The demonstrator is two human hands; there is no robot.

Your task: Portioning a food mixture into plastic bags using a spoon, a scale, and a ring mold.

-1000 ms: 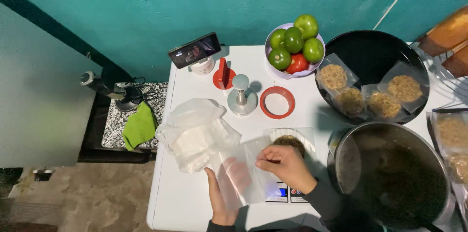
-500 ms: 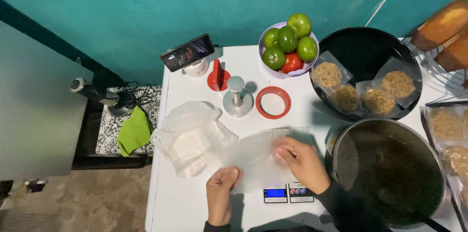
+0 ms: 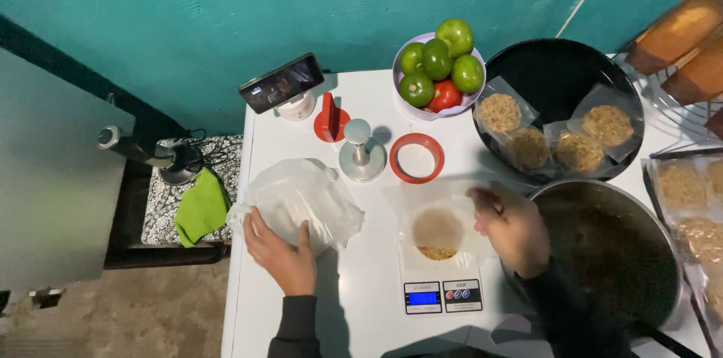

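On a white table (image 3: 361,305), a clear plastic bag with a flat round brown patty (image 3: 437,234) lies on a small digital scale (image 3: 442,295). My right hand (image 3: 514,227) is at the bag's right edge, its fingers curled on the plastic. At the table's left side, my left hand (image 3: 282,249) grips the near edge of a crumpled pile of clear plastic bags (image 3: 301,196), thumb on top.
A big metal pot of brown mixture (image 3: 625,260) stands on the right, with a black pan of bagged patties (image 3: 561,72) behind it. At the back are a bowl of green and red tomatoes (image 3: 440,72), a red ring (image 3: 416,158), a metal press (image 3: 361,152) and a propped phone (image 3: 282,83). A green cloth (image 3: 199,207) lies left of the table.
My left hand has let go of the bag on the scale and moved left onto the pile of bags. The bag with the patty now lies flat on the scale.
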